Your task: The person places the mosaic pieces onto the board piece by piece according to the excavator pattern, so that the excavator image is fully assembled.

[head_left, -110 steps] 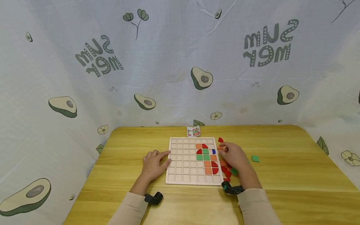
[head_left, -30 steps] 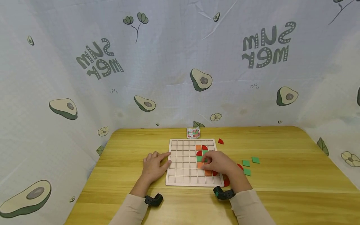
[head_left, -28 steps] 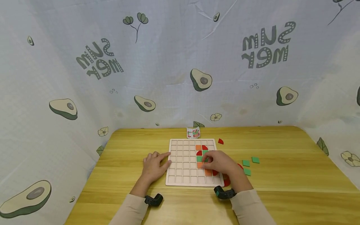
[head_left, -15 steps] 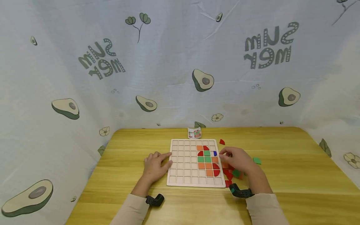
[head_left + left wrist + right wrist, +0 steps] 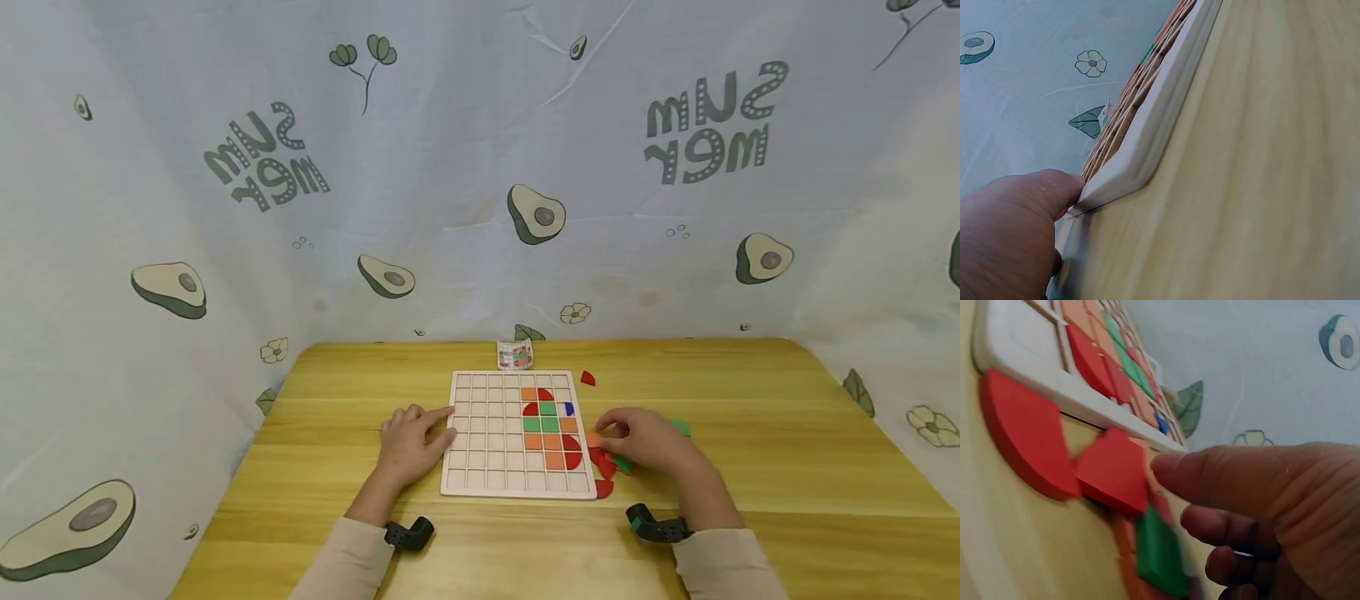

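A pale wooden grid board [image 5: 480, 482] lies on the table, orange, green and red tiles filling cells on its right part. At its left edge, the left hand [image 5: 408, 446] rests with thumb and index finger touching the side; its thumb [image 5: 1054, 190] meets the board's corner. Right of the board, the right hand [image 5: 648, 443] hovers over a loose tile pile, fingers loosely bent. Its thumb tip is close by an orange tile [image 5: 592, 438]. In the right wrist view, a rounded red tile [image 5: 1113, 469] and a green square tile [image 5: 1159, 550] lie beside that thumb.
A small printed pattern card [image 5: 514, 356] stands behind the board. One red quarter-circle tile [image 5: 588, 378] lies off its top right corner, another red tile [image 5: 604, 489] near its bottom right. A green tile [image 5: 681, 427] shows partly behind the right hand. A small blue piece [image 5: 569, 409] sits in a cell.
The right hand has moved right, from over the board to the loose tiles. An orange tile now fills a cell left of the other oranges that was bare at first. The left hand stays put.
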Motion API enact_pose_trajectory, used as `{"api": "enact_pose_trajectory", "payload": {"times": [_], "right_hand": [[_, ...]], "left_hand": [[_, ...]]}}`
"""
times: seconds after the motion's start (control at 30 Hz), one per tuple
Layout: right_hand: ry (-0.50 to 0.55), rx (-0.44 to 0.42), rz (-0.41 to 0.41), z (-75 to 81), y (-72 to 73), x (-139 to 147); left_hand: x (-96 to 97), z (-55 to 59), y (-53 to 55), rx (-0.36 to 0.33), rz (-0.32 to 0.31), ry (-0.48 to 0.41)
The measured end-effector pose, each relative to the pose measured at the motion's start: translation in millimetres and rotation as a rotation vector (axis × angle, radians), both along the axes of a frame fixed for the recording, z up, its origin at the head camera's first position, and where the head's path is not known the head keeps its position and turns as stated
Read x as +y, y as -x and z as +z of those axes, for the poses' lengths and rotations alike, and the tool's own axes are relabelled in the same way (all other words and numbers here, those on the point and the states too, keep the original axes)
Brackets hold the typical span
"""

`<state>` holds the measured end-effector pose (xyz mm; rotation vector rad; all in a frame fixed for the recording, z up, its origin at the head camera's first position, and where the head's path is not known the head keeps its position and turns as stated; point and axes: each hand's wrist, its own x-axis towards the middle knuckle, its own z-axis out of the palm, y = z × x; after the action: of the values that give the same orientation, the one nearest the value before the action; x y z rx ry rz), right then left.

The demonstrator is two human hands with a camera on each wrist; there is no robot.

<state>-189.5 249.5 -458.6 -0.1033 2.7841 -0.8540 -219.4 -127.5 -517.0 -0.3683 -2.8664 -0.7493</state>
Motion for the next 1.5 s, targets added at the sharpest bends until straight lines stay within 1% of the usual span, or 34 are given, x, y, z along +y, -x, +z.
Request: {"api": "enact_pose_trajectory", "payload": {"times": [0.1, 0.2, 0.4, 0.6, 0.7, 0.93, 1.2, 1.37, 1.5], "right_hand": [[-0.009, -0.01, -0.004, -4.5, 1.3, -5.1], [-0.01, -0.012, -0.032, -9.4, 3.0, -7.3], [-0.02, 0.004, -0.071, -13.2, 5.6, -7.5], [-0.058, 0.043, -0.061, -13.6, 6.8, -7.7], [-0.06, 0.058, -0.055, -11.7, 6.3, -7.5], [-0.059, 0.061, -0.054, -4.4, 4.3, -9.4], [-0.012, 0.048, -0.058, 7.1, 0.3, -17.9], [0.01, 0.039, -0.009, 13.8, -2.8, -31.2], [0.019, 0.056, 0.043, 14.3, -5.6, -44.2]], "left_hand": [[-0.3, -0.5, -0.3, 0.0, -0.001, -0.002], [-0.3, -0.3, -0.3, -0.001, -0.002, -0.006], [-0.3, 0.7, 0.0, -0.013, 0.0, -0.009], [-1.0, 1.1, 0.0, -0.015, 0.0, -0.011], [-1.0, 1.3, -0.3, -0.016, -0.001, -0.014], [-0.8, 1.3, -0.9, -0.004, -0.004, -0.015], [-0.3, 2.9, -1.5, -0.005, -0.004, -0.016], [-0.6, 1.8, -1.1, -0.001, -0.005, -0.013], [-0.9, 0.4, -0.6, -0.004, -0.006, -0.012]]}}
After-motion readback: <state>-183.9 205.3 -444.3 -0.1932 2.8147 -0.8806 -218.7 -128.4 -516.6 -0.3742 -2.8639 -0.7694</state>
